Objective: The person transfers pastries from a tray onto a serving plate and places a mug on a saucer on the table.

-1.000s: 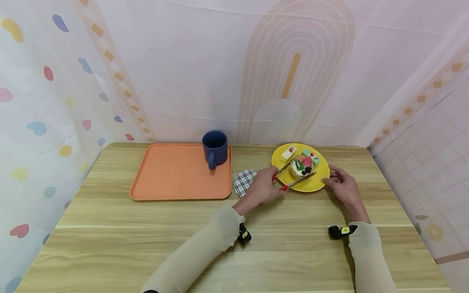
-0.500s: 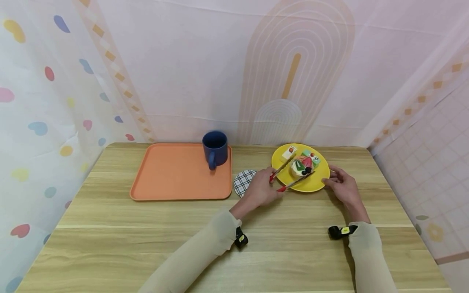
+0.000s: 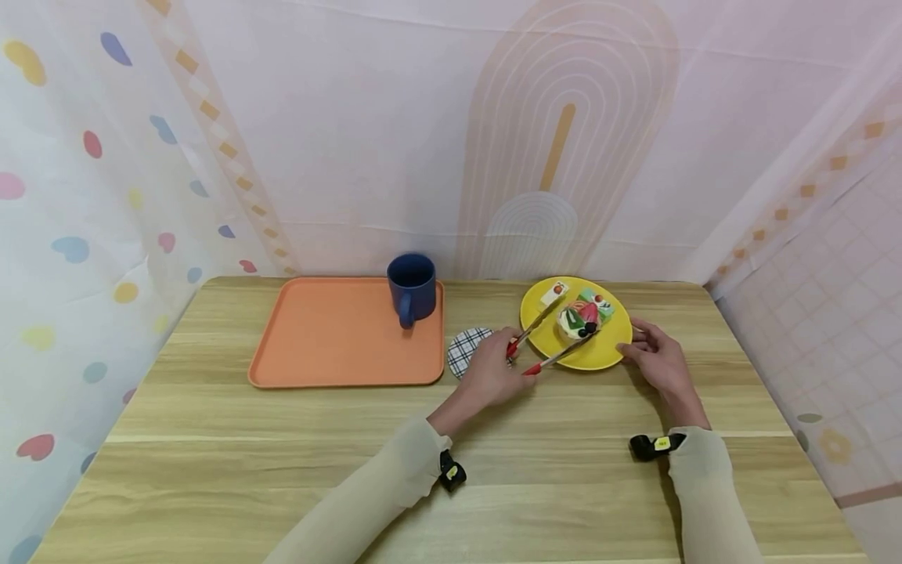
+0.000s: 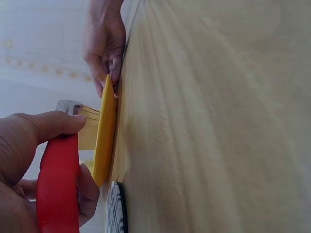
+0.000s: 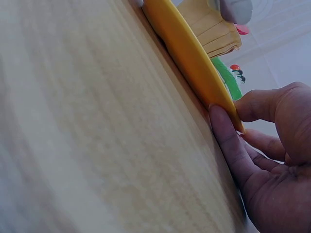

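Note:
My left hand (image 3: 492, 371) grips a pair of tongs (image 3: 562, 352) by the red handles. The metal arms are spread, their tips at the two sides of a fruit tart (image 3: 579, 322); whether they touch it I cannot tell. The tart sits on a yellow plate (image 3: 607, 354), beside a small pale cake (image 3: 553, 294) and a green-sided cake (image 3: 604, 310). At the plate's right edge is my right hand (image 3: 657, 356); in the right wrist view its thumb and fingers pinch the rim (image 5: 232, 112). In the left wrist view the red handle (image 4: 59, 184) lies between thumb and fingers.
An orange tray (image 3: 338, 345) lies to the left, with a dark blue mug (image 3: 414, 288) upright at its back right corner. Between tray and plate is a round checked coaster (image 3: 465, 351), partly behind my left hand. A patterned curtain (image 3: 395, 141) hangs behind the wooden table.
My left hand has drawn back a little to the left with the tongs, whose tips slid back along the tart. The tart, plate and right hand stay in place.

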